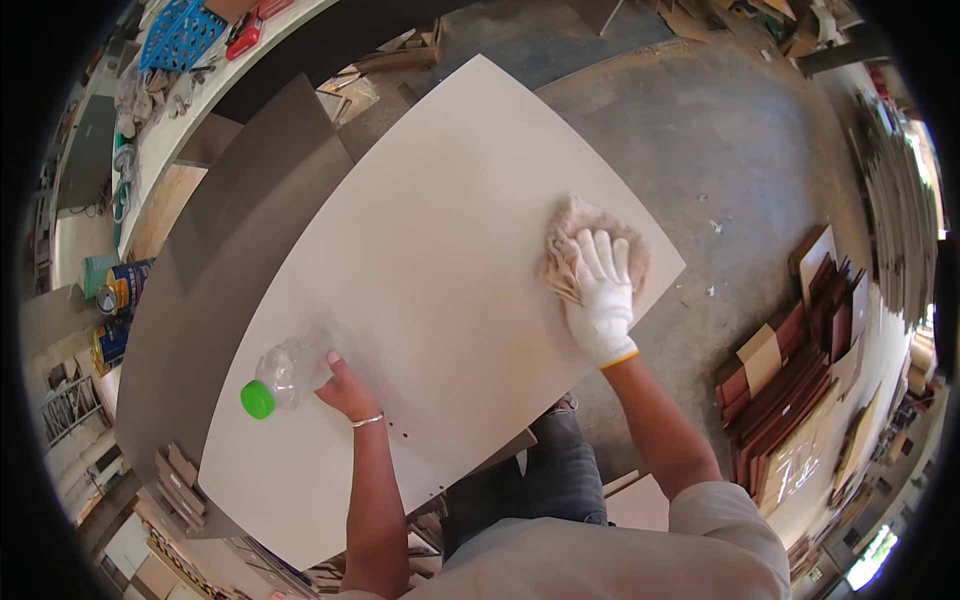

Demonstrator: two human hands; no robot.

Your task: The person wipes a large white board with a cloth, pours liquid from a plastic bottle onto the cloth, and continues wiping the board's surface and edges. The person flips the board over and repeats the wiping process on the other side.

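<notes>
A large white board (440,240) lies in front of me. My right hand (605,295), in a white knitted glove with a yellow cuff edge, lies flat with fingers stretched over a beige-brown cloth (568,245), pressing it on the board near its far right corner. My left hand (350,390), bare with a bracelet at the wrist, is closed around a clear plastic bottle (285,372) with a green cap. The bottle is tilted over the board's left part, its cap pointing left. Small dark holes show in the board near my left wrist.
A dark grey-brown board (225,250) lies under the white one at left. A bench (190,125) at upper left carries a blue basket (182,36) and tools. Tins (125,285) stand at far left. Stacked reddish-brown panels (790,400) lie on the concrete floor (690,140) at right.
</notes>
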